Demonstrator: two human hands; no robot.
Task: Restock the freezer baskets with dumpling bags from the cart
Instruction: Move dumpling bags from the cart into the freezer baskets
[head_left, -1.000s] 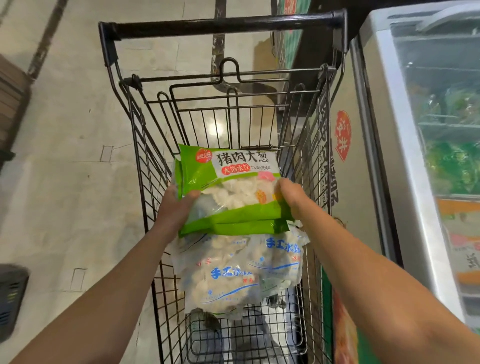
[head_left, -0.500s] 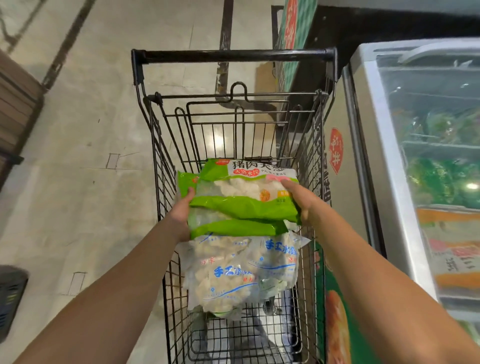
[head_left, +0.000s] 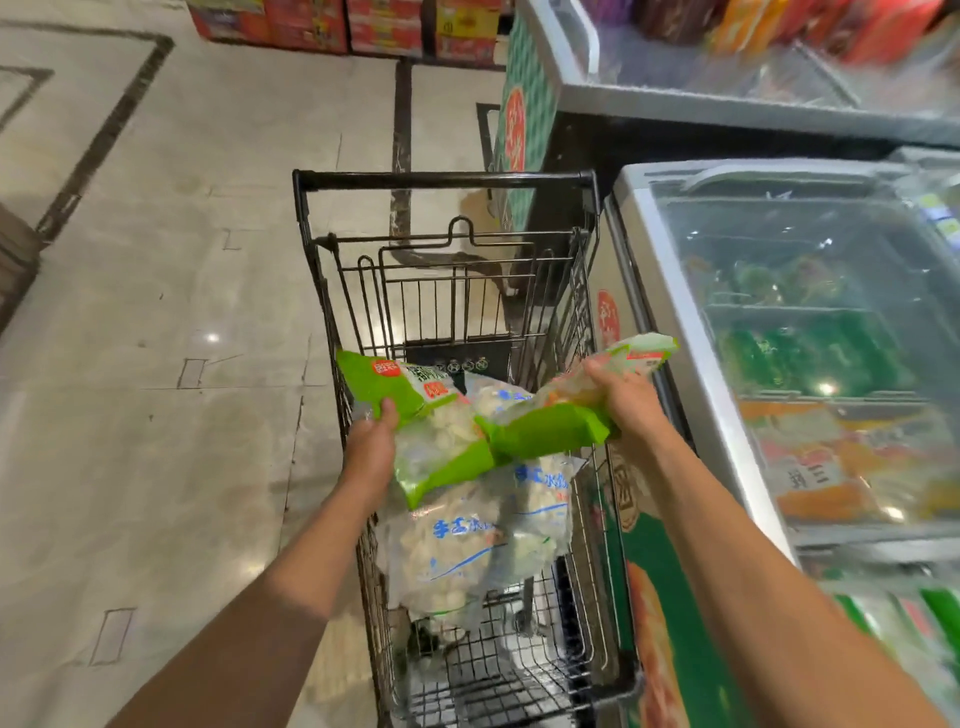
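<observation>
**Green bags lifted apart over the cart**

Green plastic fills both my hands: I hold one dumpling bag in each, raised above the cart (head_left: 587, 218). My left hand (head_left: 371, 441) grips the left green bag (head_left: 410, 410) at its near-left side, thumb on top and fingers curled underneath, out of sight. My right hand (head_left: 621, 402) closes over the right green bag (head_left: 566, 415), knuckles up, with the bag's far end poking out past my fingers toward the freezer (head_left: 691, 332).

I judge the split grip is there so each bag can go into a basket separately, and the right one is already tilted toward the freezer beside the cart. The two bags touch or overlap at their near inner corners; I cannot tell which.

Below them, white bags with blue print (head_left: 467, 535) lie in the cart, waiting their turn.

The freezer lid (head_left: 810, 270) looks shut over the stock, so I expect it needs sliding open first.
</observation>
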